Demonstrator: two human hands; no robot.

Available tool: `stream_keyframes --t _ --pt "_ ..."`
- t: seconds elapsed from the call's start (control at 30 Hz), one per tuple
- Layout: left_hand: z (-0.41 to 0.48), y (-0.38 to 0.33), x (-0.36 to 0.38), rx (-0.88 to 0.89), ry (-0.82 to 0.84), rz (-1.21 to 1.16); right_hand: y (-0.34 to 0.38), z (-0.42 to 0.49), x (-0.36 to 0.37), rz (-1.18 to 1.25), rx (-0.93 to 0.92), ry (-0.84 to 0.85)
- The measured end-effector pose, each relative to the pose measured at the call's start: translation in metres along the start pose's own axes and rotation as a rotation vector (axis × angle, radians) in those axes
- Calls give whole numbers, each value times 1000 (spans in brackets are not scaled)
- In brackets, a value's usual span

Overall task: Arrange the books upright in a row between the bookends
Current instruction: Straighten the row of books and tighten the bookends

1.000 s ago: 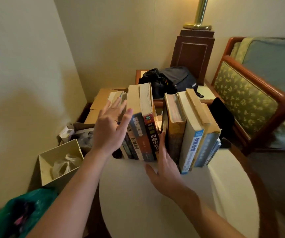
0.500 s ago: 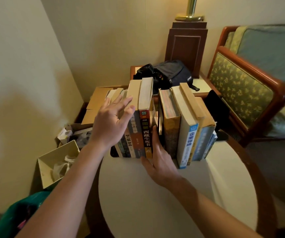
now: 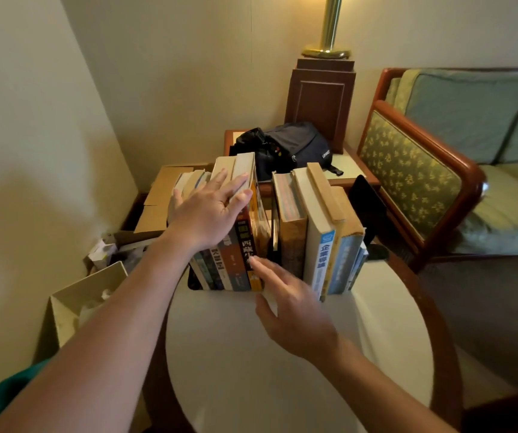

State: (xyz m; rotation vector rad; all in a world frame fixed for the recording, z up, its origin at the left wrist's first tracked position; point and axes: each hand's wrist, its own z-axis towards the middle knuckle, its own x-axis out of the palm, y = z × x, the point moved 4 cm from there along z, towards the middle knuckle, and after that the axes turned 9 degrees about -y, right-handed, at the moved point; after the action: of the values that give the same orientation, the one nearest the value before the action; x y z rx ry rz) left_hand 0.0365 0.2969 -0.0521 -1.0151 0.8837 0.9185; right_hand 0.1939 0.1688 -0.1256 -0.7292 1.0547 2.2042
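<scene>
We are laying our left hand [image 3: 207,210] flat, fingers straight and spread, across the top edges of the left group of books [image 3: 239,270]; it is gripping nothing. Our right hand [image 3: 295,314] is reaching in below and to the right of it, fingers straight and loosely apart, with the fingertips [image 3: 255,260] touching the low spine at the right end of that same group; it too is holding nothing.

The left group is standing on its lower edges and tilting a little to the left under our left palm. Just right of our right fingertips a narrow gap is showing, and past it the right group of books [image 3: 323,245] is standing close to upright. A black bookend [image 3: 368,207] is rising just beyond that group's far right side.

Both groups are resting on the round pale worktop [image 3: 282,385] under our right wrist. Beyond our left hand a black backpack [image 3: 295,148] is lying on a side table; left of that hand a cardboard box [image 3: 161,198] is sitting; under our left forearm an open pale box [image 3: 73,295] is standing; far to the right a sofa [image 3: 438,170] is showing.
</scene>
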Motion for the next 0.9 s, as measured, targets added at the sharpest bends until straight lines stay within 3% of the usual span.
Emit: stream_keyframes --t 0.13,0.27,0.37,0.53,0.9 --pt "-2 0 -1 -13 21 3 9 -1 -49 -82 -88 -325" --pt "-2 -1 -3 -32 34 1 -5 1 -90 -181 55 -491" --pt "-1 -1 -2 -45 39 -2 -13 9 -100 -278 226 -487" --pt "0 0 -1 -57 51 5 -16 27 -101 -407 347 -415" --pt "0 -4 -1 -58 61 2 -11 21 -94 -367 266 -430"
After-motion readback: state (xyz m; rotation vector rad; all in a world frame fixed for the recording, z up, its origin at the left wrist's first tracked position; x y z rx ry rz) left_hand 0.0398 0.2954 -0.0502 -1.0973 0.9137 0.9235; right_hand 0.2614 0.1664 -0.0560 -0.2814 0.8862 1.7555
